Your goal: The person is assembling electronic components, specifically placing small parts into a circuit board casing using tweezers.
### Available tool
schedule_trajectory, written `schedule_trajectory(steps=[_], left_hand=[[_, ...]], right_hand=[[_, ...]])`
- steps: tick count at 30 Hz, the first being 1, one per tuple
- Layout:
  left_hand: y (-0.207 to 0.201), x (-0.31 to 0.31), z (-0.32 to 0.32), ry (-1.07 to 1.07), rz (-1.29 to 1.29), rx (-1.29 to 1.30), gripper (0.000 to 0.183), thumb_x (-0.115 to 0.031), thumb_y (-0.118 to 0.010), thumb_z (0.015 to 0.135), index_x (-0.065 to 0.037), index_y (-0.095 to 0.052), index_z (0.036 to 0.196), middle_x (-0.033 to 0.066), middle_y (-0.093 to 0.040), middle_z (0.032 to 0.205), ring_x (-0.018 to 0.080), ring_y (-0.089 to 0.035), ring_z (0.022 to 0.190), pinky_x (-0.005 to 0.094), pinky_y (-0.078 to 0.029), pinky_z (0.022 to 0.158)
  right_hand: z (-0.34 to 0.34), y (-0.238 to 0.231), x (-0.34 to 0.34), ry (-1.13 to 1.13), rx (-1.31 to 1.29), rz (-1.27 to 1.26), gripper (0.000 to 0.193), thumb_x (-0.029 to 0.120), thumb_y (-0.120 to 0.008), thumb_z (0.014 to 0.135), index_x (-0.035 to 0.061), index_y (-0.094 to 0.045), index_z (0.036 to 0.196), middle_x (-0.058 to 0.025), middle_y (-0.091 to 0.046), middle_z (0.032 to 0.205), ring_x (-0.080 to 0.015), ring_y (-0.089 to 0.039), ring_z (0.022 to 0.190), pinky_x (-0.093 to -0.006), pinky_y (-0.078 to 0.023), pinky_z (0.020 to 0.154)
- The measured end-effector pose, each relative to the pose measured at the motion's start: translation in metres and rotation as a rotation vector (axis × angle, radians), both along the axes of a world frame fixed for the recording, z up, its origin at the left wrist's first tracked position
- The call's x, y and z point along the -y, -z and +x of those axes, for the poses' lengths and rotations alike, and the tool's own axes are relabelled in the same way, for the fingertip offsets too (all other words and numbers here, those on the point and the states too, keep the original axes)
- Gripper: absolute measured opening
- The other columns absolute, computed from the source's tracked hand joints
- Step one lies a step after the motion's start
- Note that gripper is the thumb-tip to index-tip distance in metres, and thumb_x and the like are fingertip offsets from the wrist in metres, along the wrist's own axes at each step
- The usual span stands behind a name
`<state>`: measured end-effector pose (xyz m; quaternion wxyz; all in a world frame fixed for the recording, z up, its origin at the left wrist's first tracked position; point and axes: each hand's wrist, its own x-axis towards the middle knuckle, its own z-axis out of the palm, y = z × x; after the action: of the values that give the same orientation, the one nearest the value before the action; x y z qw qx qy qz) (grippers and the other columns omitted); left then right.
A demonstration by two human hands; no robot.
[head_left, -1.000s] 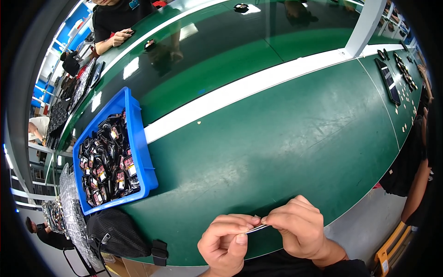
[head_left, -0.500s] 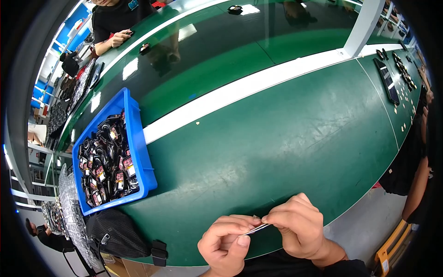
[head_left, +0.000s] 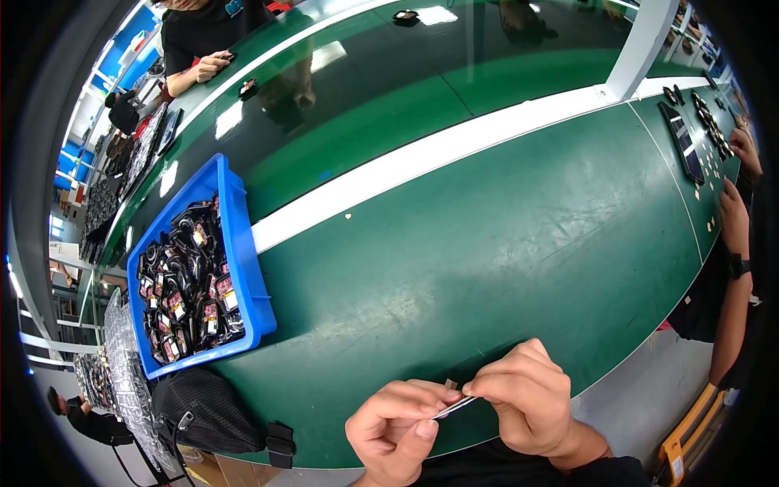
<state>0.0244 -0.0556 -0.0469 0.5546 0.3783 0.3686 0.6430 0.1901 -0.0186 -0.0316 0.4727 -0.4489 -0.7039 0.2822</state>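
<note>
Low in the view, my left hand [head_left: 395, 430] pinches a thin, flat, pale piece [head_left: 454, 407], seen nearly edge-on, so its kind cannot be made out. My right hand [head_left: 523, 398] has its fingertips closed on the other end of that piece. A small beige tab [head_left: 450, 384] stands up by the fingertips. Both hands are just above the near edge of the green table [head_left: 487, 268].
A blue bin [head_left: 258, 284] full of small black devices stands left, behind a black mesh bag [head_left: 207, 410]. Beyond a white rail [head_left: 389, 175] runs a green conveyor belt [head_left: 365, 122] carrying devices. A co-worker's hand [head_left: 734, 213] works at the right beside a dark tray [head_left: 683, 142].
The pale piece is tilted slightly more between my fingers, and the beige tab shows more. Devices on the belt have slid a little left. At the right, a co-worker's hands have reached over the table.
</note>
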Motion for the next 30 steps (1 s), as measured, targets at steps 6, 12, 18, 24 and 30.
schedule_trajectory(steps=[6,12,18,24,30], left_hand=[[-0.001,-0.001,0.002,0.012,0.03,-0.065,0.008,-0.002,-0.064,0.096,0.005,-0.061,0.099,0.0195,-0.067,0.096,0.032,-0.069,0.095,0.0458,-0.056,0.09],[0.0,-0.001,-0.001,-0.03,0.052,-0.054,0.008,0.001,-0.068,0.092,0.005,-0.064,0.098,0.0183,-0.07,0.095,0.0295,-0.071,0.091,0.0415,-0.057,0.085],[-0.005,0.001,-0.004,0.051,0.025,0.005,0.017,0.016,-0.063,0.09,0.008,-0.063,0.105,0.0231,-0.069,0.106,0.033,-0.07,0.107,0.0477,-0.052,0.103],[-0.003,0.008,-0.012,0.116,-0.031,0.01,0.015,0.008,-0.062,0.095,0.007,-0.064,0.111,0.0175,-0.068,0.112,0.0221,-0.067,0.111,0.0332,-0.052,0.101],[-0.004,0.009,-0.012,0.159,-0.029,-0.02,0.015,0.002,-0.062,0.098,0.004,-0.065,0.112,0.0132,-0.067,0.112,0.0168,-0.065,0.105,0.0275,-0.051,0.09]], right_hand=[[0.002,-0.002,0.002,0.011,0.006,0.003,0.009,0.001,-0.074,0.082,0.0075,-0.071,0.088,-0.0033,-0.069,0.079,-0.0185,-0.054,0.061,-0.0307,-0.038,0.063],[-0.002,0.0,0.0,-0.015,-0.002,0.007,0.011,-0.001,-0.073,0.081,0.0071,-0.07,0.088,-0.0039,-0.069,0.079,-0.0194,-0.054,0.061,-0.0311,-0.039,0.063],[-0.007,-0.006,0.002,0.011,0.034,0.001,0.003,0.002,-0.068,0.087,0.0045,-0.067,0.088,-0.0077,-0.065,0.076,-0.0212,-0.052,0.061,-0.033,-0.04,0.061],[-0.013,0.003,0.015,0.036,-0.025,-0.095,0.017,0.014,-0.06,0.098,0.0008,-0.06,0.087,-0.0091,-0.059,0.077,-0.0196,-0.05,0.066,-0.0309,-0.036,0.059],[0.001,0.009,0.025,0.033,0.042,-0.156,0.023,0.018,-0.056,0.101,0.0008,-0.057,0.087,-0.0091,-0.056,0.079,-0.0193,-0.05,0.068,-0.031,-0.035,0.059]])
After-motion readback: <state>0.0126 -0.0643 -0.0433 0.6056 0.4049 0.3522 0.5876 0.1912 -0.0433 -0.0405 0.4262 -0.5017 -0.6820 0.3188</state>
